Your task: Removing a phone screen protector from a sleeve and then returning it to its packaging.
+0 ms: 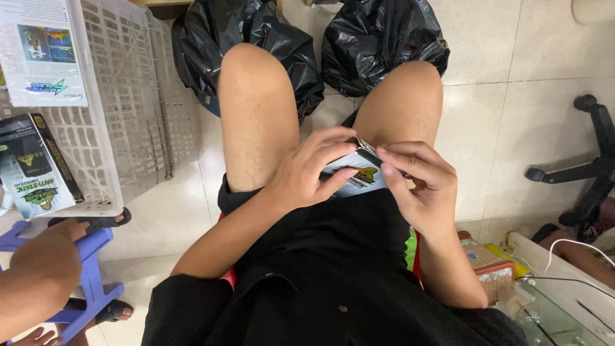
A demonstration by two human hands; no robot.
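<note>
I sit with bare knees apart and hold a small printed cardboard box (360, 174) over my lap. My left hand (314, 170) grips the box from the left, fingers curled over its top edge. My right hand (419, 182) holds the right end, with fingertips pinching the dark flap at the box's top. The box is white and black with a yellow-green picture, and both hands hide most of it.
Two black rubbish bags (378, 38) lie on the tiled floor past my knees. A white plastic crate (138, 109) on the left holds similar boxes (35, 163). Another person's knee (35, 275) and a purple stool (96, 269) are at lower left. A chair base (589, 166) stands right.
</note>
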